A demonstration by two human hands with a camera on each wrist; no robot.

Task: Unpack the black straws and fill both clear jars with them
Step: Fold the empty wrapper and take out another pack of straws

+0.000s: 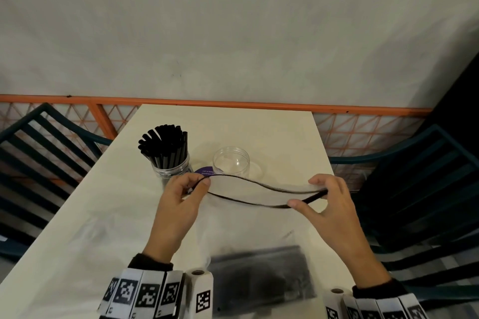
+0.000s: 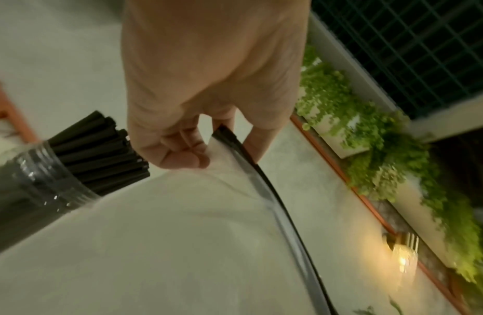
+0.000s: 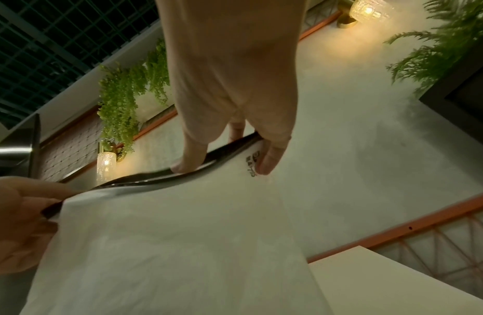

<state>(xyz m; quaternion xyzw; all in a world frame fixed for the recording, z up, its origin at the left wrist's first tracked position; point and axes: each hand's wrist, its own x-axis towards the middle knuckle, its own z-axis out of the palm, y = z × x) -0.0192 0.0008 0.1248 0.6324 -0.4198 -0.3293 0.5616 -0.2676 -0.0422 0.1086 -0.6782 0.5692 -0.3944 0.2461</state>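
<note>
Left grip (image 1: pixel 181 195) and right grip (image 1: pixel 326 202) each pinching a corner of the clear bag's (image 1: pixel 259 230) black-edged mouth, pulled open above the desk (image 1: pixel 77 228), blurred black straws (image 1: pixel 261 277) inside near the desk's near edge, filled jar (image 1: pixel 171 166) and empty jar (image 1: pixel 231 163) beyond, mid-desk

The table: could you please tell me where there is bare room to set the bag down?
Bare table lies left of the left hand, below the full jar. More lies behind the empty jar. The near middle is crowded by the bag and right hand.

Black straws (image 1: pixel 166 144), clear jars (image 1: pixel 231 163), cream table (image 1: pixel 272 132), orange rail (image 1: pixel 233 104).
</note>
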